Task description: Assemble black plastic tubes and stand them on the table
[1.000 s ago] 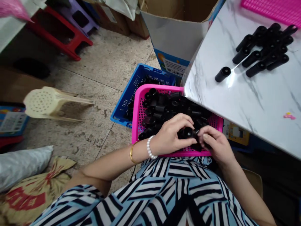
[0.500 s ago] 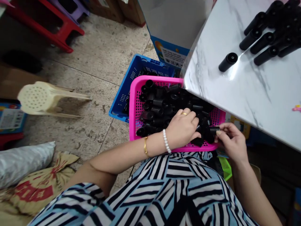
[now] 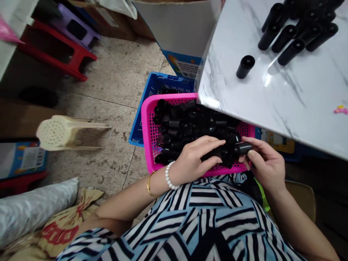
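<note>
Between the thumb and fingers of my right hand (image 3: 268, 163) is a short black plastic tube (image 3: 243, 148), held over the right end of a pink basket (image 3: 146, 134). Loose black tubes and caps (image 3: 176, 124) fill the basket in a jumble. My left hand (image 3: 197, 156) is over the near side of the pile, its fingers stretched out and the thumb apart. No part shows in its grasp. A single black tube (image 3: 245, 66) stands upright on the white marbled table (image 3: 244, 98), apart from a group of similar tubes (image 3: 289, 52).
The table's corner overhangs the basket. Under the basket is a blue crate (image 3: 138, 121) with more black parts. A large carton (image 3: 179, 32) stands behind. On the floor at left are a cream stool (image 3: 54, 132), a red stool (image 3: 78, 65) and a tan sack (image 3: 62, 228).
My left hand has drawn back left and its fingers have straightened from a curl. My right hand keeps the black tube, which now shows more fully. The whole view has shifted slightly.
</note>
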The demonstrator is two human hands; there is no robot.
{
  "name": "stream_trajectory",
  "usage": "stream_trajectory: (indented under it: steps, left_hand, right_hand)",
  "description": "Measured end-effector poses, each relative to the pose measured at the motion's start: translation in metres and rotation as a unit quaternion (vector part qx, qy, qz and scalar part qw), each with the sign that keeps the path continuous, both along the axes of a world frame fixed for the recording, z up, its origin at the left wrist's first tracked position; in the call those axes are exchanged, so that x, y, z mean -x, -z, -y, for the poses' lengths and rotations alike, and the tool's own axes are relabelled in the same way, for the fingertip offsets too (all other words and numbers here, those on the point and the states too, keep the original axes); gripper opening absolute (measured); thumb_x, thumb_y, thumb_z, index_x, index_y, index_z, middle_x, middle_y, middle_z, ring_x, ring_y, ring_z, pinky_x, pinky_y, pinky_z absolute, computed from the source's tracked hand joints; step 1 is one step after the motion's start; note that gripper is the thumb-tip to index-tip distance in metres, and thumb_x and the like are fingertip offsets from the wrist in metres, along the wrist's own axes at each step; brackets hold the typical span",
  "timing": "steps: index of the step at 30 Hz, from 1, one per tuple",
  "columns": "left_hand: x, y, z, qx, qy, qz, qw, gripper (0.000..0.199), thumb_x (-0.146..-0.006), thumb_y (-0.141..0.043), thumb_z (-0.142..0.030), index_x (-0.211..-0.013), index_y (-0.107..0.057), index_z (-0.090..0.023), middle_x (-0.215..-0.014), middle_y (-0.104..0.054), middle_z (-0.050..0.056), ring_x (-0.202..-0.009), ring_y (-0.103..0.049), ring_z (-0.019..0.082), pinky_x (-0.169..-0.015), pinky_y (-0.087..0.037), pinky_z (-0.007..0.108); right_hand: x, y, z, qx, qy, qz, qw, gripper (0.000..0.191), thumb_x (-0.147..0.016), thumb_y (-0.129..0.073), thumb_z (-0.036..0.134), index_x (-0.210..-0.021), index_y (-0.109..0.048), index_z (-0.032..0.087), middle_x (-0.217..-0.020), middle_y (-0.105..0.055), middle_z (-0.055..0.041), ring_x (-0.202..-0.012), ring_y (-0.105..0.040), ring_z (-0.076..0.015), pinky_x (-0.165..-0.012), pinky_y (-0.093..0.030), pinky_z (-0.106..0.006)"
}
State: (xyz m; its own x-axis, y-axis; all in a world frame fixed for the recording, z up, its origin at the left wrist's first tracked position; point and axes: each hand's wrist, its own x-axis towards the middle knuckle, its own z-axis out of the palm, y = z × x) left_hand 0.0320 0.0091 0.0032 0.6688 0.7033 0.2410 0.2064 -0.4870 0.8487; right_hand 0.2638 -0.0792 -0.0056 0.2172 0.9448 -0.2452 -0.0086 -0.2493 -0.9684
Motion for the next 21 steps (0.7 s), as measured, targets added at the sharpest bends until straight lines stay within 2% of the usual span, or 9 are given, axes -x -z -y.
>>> stream_trajectory:
  steps: [4, 8, 12, 14, 17, 21]
  left_hand:
    - [-0.001, -0.002, 0.000, 0.031, 0.013, 0.029, 0.999, 0.040, -0.094, -0.069, -0.018, -0.133, -0.067, -0.018, -0.118, -0.073, 0.013, -0.109, -0.071, 0.019, -0.096, -0.062, 0.035]
    - [0.002, 0.000, -0.001, 0.030, 0.009, 0.049, 0.998, 0.039, -0.092, -0.070, -0.015, -0.131, -0.068, -0.016, -0.117, -0.073, 0.013, -0.106, -0.072, 0.018, -0.094, -0.062, 0.033]
    - [0.006, 0.003, -0.001, 0.029, 0.005, 0.051, 0.998, 0.036, -0.092, -0.070, -0.016, -0.128, -0.069, -0.015, -0.114, -0.074, 0.013, -0.104, -0.073, 0.018, -0.093, -0.063, 0.033]
    - [0.006, 0.003, 0.000, 0.024, 0.013, 0.051, 0.998, 0.036, -0.093, -0.068, -0.015, -0.129, -0.068, -0.015, -0.115, -0.074, 0.013, -0.105, -0.073, 0.018, -0.093, -0.063, 0.033]
    - [0.004, 0.001, 0.002, 0.013, 0.017, 0.051, 0.998, 0.036, -0.094, -0.067, -0.015, -0.130, -0.067, -0.016, -0.117, -0.074, 0.014, -0.106, -0.072, 0.018, -0.093, -0.063, 0.033]
    - [-0.002, 0.002, 0.004, 0.012, -0.005, 0.045, 0.999, 0.041, -0.094, -0.068, -0.020, -0.134, -0.063, -0.011, -0.120, -0.073, 0.016, -0.109, -0.072, 0.020, -0.097, -0.062, 0.034]
  right_hand:
    - [0.015, -0.012, 0.001, -0.072, -0.033, 0.164, 0.983, 0.034, -0.094, -0.071, 0.031, -0.128, -0.072, 0.032, -0.088, -0.075, -0.0009, -0.072, -0.070, -0.0167, -0.076, -0.059, -0.033]
    - [0.018, -0.010, 0.000, -0.106, -0.031, 0.261, 0.959, 0.030, -0.092, -0.073, 0.033, -0.121, -0.075, 0.030, -0.093, -0.075, -0.0026, -0.077, -0.069, -0.0190, -0.080, -0.060, -0.035]
    - [0.020, -0.007, 0.000, -0.102, -0.037, 0.269, 0.957, 0.028, -0.091, -0.073, 0.032, -0.119, -0.074, 0.030, -0.086, -0.072, -0.0009, -0.072, -0.066, -0.0176, -0.074, -0.058, -0.032]
    - [0.022, -0.007, 0.001, -0.108, -0.047, 0.259, 0.959, 0.029, -0.091, -0.074, 0.031, -0.120, -0.074, 0.031, -0.089, -0.073, -0.0009, -0.072, -0.066, -0.0169, -0.073, -0.057, -0.032]
    - [0.028, -0.006, 0.003, -0.120, -0.064, 0.249, 0.959, 0.035, -0.092, -0.074, 0.028, -0.127, -0.072, 0.033, -0.103, -0.075, -0.0030, -0.077, -0.067, -0.0180, -0.077, -0.058, -0.033]
    - [0.031, 0.000, 0.004, -0.177, -0.121, 0.253, 0.944, 0.051, -0.098, -0.066, 0.033, -0.149, -0.059, 0.034, -0.132, -0.063, -0.0095, -0.104, -0.067, -0.0233, -0.090, -0.057, -0.038]
